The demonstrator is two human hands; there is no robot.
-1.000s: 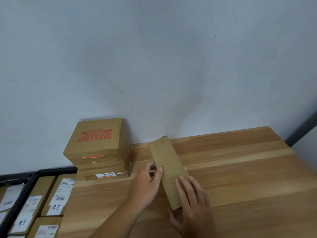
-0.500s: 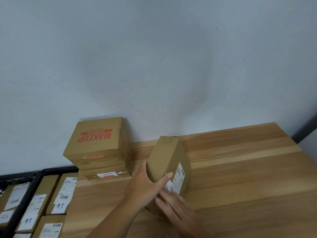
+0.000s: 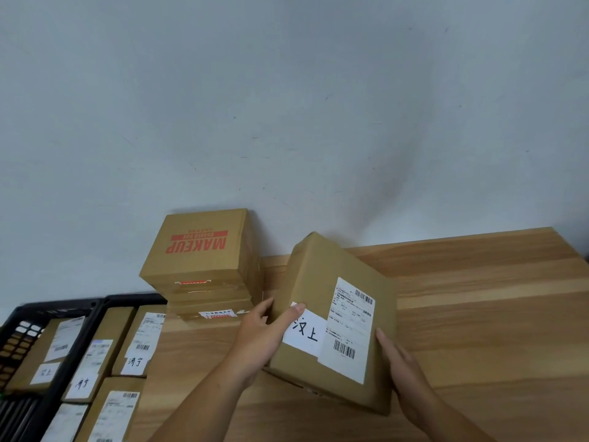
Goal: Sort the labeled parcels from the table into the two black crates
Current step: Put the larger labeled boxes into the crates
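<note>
A flat brown parcel (image 3: 318, 282) is tilted up off the wooden table (image 3: 478, 314), its labelled face toward me with a shipping label and a white handwritten tag. My left hand (image 3: 261, 336) grips its left edge, thumb over the handwritten tag. Along the parcel's right edge lies my right hand (image 3: 401, 374), fingers straight against it. A stack of brown boxes (image 3: 204, 266), the top one printed MAKEUP in red, stands at the table's back left against the wall. At the lower left sit two black crates (image 3: 105, 301) (image 3: 19, 317), holding several labelled parcels.
A grey wall rises right behind the table. The table's left edge borders the crates. Bare wood stretches to the right of the held parcel as far as the right corner.
The parcel was flipped over from lying plain side up to label side up, tilted toward me. My left hand shifted to its left edge and my right hand to its right edge.
</note>
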